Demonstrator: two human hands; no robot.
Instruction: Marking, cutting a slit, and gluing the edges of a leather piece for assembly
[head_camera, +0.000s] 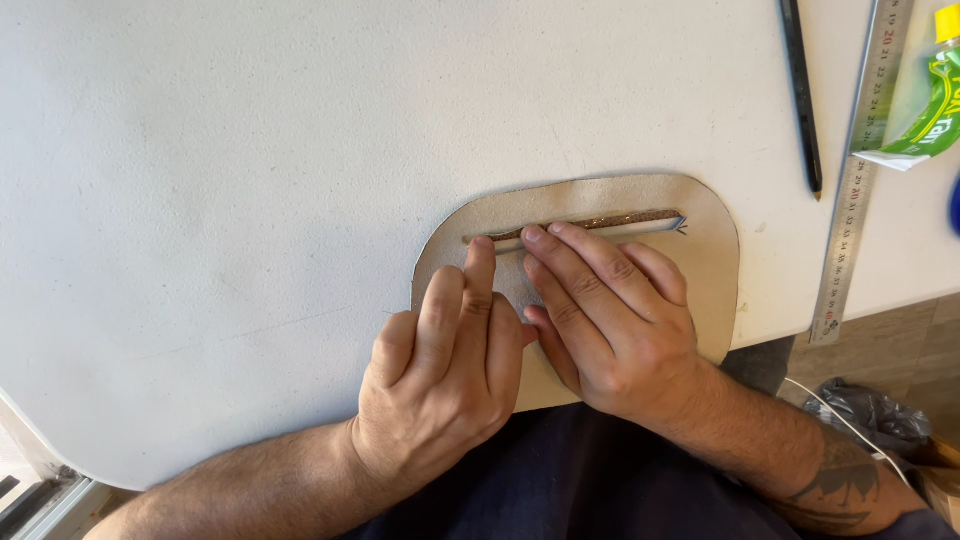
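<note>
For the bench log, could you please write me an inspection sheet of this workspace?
Surface: white table, lightly scuffed.
Job's things: tan leather piece with a long slot, overhanging the table edge.
Clutter: black pencil, metal ruler, green tube.
Hands: left hand and right hand press fingertips beside the slot, holding nothing.
Cables: white cord on the floor.
Surroundings: grey bag, wood floor.

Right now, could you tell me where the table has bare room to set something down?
The white table is bare left of and above the tan leather piece, out to the black pencil. It is crowded on the right: pencil, steel ruler and green tube lie close. Left hand and right hand cover the leather's middle.
</note>
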